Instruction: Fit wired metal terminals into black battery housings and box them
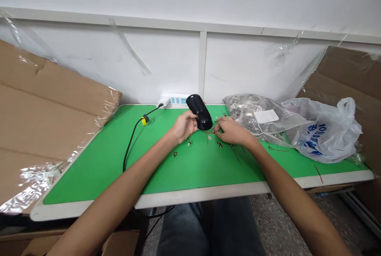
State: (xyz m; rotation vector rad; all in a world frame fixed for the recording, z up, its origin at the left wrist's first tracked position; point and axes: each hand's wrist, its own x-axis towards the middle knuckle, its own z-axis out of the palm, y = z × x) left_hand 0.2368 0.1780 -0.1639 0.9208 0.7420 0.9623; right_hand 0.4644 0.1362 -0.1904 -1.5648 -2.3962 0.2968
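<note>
My left hand (185, 127) holds a glossy black curved casing (200, 112) tilted above the green mat (119, 160), with fingers and thumb at its lower left side. Thin red wires hang beneath the casing beside a small white connector (189, 143). To the right of the casing, my right hand (228, 129) has its fingers bunched among small metal parts and red wires; what is between its fingertips is too small to make out. Small metal parts (219, 144) lie just below that hand, and another metal piece (175, 154) lies below my left hand.
A white power strip (177, 100) stands against the wall with a black cable (131, 139) running forward from it. Clear bags of parts (253, 109) and a white plastic bag (324, 133) lie at right. Cardboard (44, 109) flanks the left side.
</note>
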